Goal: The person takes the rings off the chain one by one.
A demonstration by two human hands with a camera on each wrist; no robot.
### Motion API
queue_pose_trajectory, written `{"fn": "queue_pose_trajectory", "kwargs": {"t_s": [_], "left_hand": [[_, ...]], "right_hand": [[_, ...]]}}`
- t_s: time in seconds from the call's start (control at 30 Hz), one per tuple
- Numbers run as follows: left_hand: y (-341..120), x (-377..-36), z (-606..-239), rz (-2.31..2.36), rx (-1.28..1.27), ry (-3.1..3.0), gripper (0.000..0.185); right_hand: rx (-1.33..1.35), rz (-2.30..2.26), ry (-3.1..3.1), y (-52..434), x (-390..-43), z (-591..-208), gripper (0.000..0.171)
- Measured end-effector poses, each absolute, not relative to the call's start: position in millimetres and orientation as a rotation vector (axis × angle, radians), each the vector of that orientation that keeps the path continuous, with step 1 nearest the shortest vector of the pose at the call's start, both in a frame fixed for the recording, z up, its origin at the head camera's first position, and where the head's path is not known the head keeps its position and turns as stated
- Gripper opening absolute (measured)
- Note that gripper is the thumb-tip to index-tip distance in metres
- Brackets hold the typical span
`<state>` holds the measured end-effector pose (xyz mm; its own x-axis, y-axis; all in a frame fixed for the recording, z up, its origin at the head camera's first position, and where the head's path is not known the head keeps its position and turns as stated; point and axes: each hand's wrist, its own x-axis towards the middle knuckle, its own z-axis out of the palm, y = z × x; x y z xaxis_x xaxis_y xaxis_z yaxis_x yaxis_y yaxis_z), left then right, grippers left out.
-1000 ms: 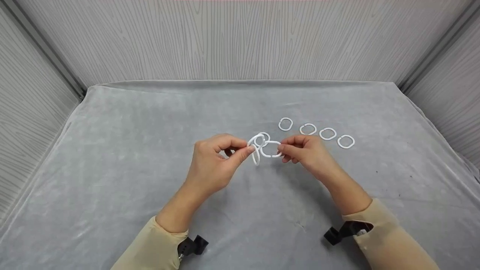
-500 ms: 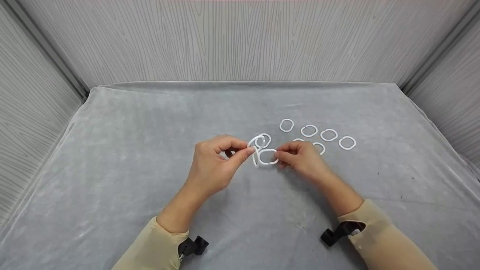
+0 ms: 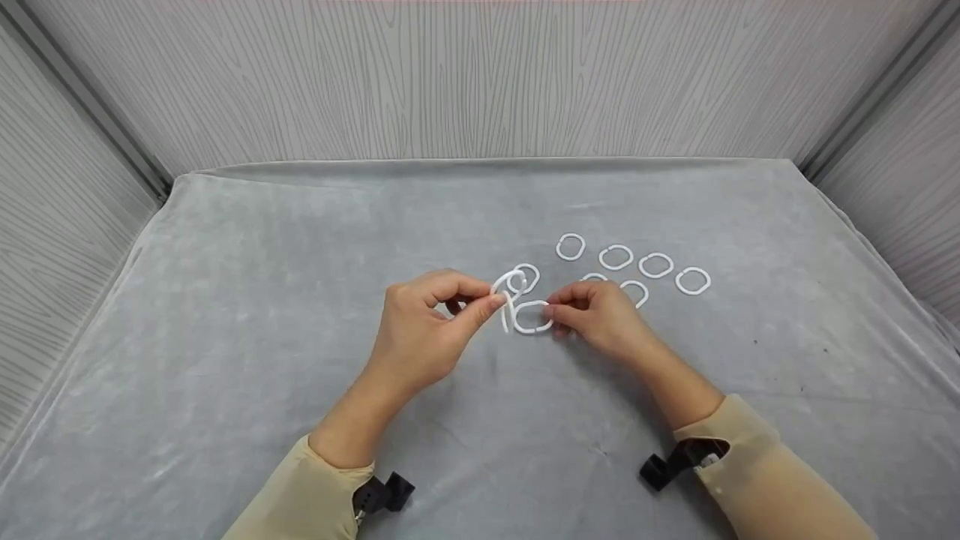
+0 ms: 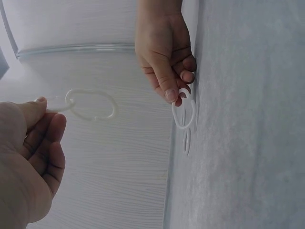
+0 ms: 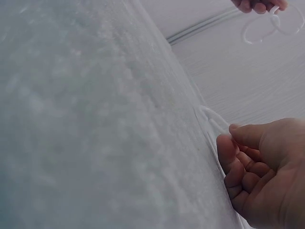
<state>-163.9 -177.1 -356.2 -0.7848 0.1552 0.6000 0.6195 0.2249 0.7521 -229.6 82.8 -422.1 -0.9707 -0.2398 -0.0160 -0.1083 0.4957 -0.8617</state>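
Note:
My left hand (image 3: pixel 424 322) pinches a white plastic ring (image 3: pixel 496 284) between thumb and index finger, above the cloth. Linked through it hangs a second white ring (image 4: pixel 90 91), seen clearly in the left wrist view. Thumb and fingertips of my right hand (image 3: pixel 611 322) pinch another oval white ring (image 3: pixel 529 331) by its right end. In the left wrist view this ring (image 4: pixel 182 127) is apart from the linked pair. A small gap breaks its near side. Part of its right end is hidden by the fingers.
Several loose white rings lie on the grey cloth (image 3: pixel 262 337) beyond and beside the right hand, including a far ring (image 3: pixel 570 259) and a rightmost ring (image 3: pixel 692 293). Another ring (image 3: pixel 536 270) lies behind the held ones. Wood-patterned panels (image 3: pixel 480 82) stand around the back and sides.
My right hand has moved slightly left and toward me with its ring, lower in the head view. Loose rings behind that hand have come into sight. The left hand has barely moved.

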Motion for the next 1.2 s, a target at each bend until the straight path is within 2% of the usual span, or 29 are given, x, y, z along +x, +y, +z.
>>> {"fn": "queue_pose_trajectory", "kwargs": {"t_s": [1.2], "left_hand": [[-176.4, -165.1, -356.5, -1.579, -0.719, -2.095, 0.005]], "right_hand": [[-0.332, -1.494, 2.642, 85.7, -229.3, -421.9, 0.016]]}}
